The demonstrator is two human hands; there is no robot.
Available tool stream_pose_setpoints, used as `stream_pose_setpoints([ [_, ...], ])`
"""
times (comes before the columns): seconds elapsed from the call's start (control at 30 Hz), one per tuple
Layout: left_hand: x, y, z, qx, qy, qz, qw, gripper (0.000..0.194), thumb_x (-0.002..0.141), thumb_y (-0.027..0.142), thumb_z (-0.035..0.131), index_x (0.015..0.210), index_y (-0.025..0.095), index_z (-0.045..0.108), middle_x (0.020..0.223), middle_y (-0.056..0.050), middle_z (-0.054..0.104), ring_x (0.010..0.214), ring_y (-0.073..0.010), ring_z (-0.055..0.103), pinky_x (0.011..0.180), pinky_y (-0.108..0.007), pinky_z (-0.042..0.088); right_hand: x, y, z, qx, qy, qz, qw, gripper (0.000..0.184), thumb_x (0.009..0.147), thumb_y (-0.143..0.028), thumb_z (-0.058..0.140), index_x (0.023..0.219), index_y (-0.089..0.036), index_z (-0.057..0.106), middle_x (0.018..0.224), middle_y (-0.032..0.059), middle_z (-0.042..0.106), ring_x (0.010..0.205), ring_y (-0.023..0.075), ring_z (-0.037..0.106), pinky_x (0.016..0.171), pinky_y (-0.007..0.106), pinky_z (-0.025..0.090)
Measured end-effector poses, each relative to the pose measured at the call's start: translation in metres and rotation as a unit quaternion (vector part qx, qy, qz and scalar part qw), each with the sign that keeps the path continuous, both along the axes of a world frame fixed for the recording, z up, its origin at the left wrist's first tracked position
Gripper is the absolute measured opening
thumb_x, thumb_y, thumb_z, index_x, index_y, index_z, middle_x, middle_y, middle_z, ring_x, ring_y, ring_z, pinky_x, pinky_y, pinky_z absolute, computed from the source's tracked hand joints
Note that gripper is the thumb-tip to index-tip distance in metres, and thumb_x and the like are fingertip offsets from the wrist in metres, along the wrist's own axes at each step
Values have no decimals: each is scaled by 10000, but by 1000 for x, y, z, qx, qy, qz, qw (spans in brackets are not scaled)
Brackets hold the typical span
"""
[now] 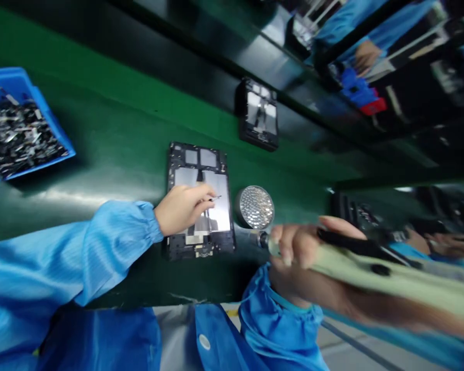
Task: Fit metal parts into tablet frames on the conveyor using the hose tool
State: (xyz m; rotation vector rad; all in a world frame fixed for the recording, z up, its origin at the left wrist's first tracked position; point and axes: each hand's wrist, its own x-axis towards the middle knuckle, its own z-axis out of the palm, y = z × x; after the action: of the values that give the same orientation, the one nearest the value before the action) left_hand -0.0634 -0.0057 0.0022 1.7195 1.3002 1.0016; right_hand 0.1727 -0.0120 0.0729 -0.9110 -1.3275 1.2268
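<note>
My left hand (183, 208) is over an opened tablet (222, 226), its thumb and fingers pinched on a small thin dark part (216, 198). The tablet lies on the green bench with silvery battery panels and dark edges showing. In my right hand (299, 252) is a pale green electric screwdriver (340, 265), its body stretching to the right and blurred by motion. Its metal tip points left, near the tablet's lower right side. Just above that tip stands a round screw dish (257, 207) with a dimpled, shiny top.
At the left sits a blue bin (48, 113) full of small dark and metallic pieces. A stack of similar tablet units (261, 116) stands farther back beside a dark raised rail. Across it, another person's hand (366, 55) shows; more hands (421, 242) blur at right.
</note>
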Motion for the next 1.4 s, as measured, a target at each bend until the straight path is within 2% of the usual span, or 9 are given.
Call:
stream_pose_setpoints([
  [0.07,-5,0,3,2,-33,7,999,82,984,236,650,991,201,724,848,-14,794,738,-161,737,698,-272,556,1,22,-6,82,41,-63,994,626,831,-855,508,915,-289,762,472,-62,393,388,157,414,509,359,426],
  [0.13,-12,1,9,10,-54,13,998,125,992,268,631,950,205,731,825,-12,786,699,-151,722,666,-263,553,0,41,-13,111,52,-88,989,645,821,-861,492,875,-269,741,459,-74,364,371,143,384,472,325,394],
  [0.27,-29,6,23,45,-35,59,997,150,960,273,638,889,220,760,931,-40,800,842,-180,746,745,-281,589,0,59,-28,107,57,-133,984,592,818,-808,546,882,-251,737,435,-84,405,350,138,405,479,319,445],
  [0.33,-37,9,27,23,-15,96,995,143,938,291,655,890,233,776,915,-35,798,817,-181,740,725,-283,594,-1,61,-33,98,68,-140,983,571,802,-796,591,841,-246,739,431,-75,447,351,140,433,484,323,471],
  [0.57,-57,19,18,-39,-7,252,967,277,814,487,808,958,251,815,764,14,758,618,-128,657,643,-274,574,-5,60,-36,61,85,-134,985,570,794,-777,681,913,-227,776,445,-65,502,368,133,476,484,311,499],
  [0.93,-60,28,18,-41,-55,289,955,244,785,413,821,972,258,821,834,2,795,610,-148,645,625,-302,586,-4,61,-40,52,80,-132,987,575,805,-778,667,915,-221,763,451,-64,497,366,121,471,467,300,481],
  [1.17,-69,35,15,-29,-49,292,955,262,766,432,829,891,202,816,773,-13,765,576,-119,596,587,-256,510,-3,62,-42,34,49,-118,991,596,757,-829,663,848,-243,717,461,-67,495,376,133,476,470,329,477],
  [1.33,-74,52,16,-105,-92,289,947,222,732,365,764,812,159,788,623,-1,674,490,-101,501,500,-231,413,7,62,-41,39,60,-107,992,604,731,-783,709,921,-215,787,458,-42,531,393,149,477,487,346,440],
  [1.4,-78,61,13,-140,-110,285,942,192,732,329,748,786,146,772,627,-6,671,488,-96,483,489,-226,379,14,63,-39,47,71,-141,986,642,700,-812,683,880,-207,797,423,-39,478,390,165,456,510,383,433],
])
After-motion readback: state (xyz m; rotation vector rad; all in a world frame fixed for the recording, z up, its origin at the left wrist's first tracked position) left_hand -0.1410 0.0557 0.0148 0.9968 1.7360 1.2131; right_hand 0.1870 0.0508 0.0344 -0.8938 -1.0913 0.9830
